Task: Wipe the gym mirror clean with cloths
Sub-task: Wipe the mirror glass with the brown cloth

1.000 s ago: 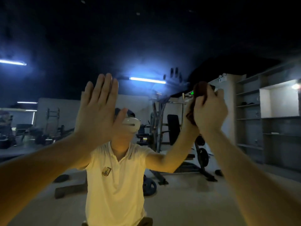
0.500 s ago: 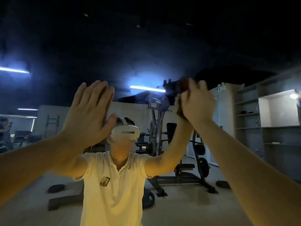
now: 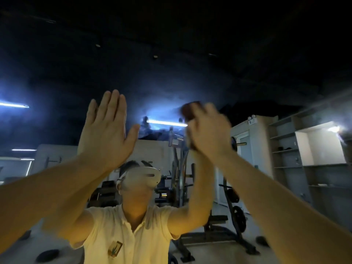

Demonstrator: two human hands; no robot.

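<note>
Rubbing cloth (image 3: 190, 111) high on mirror (image 3: 171, 63) with right grip (image 3: 209, 130) curled round it; bracing left grip (image 3: 106, 134), flat with straight fingers, on mirror just left, probably to steady the reach.

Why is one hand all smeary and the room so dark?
Head view: the right hand and its dark cloth are smeared by blur, the flat left hand is sharp; the ceiling is almost black, and the tube light spreads bluish haze across the mirror.
</note>
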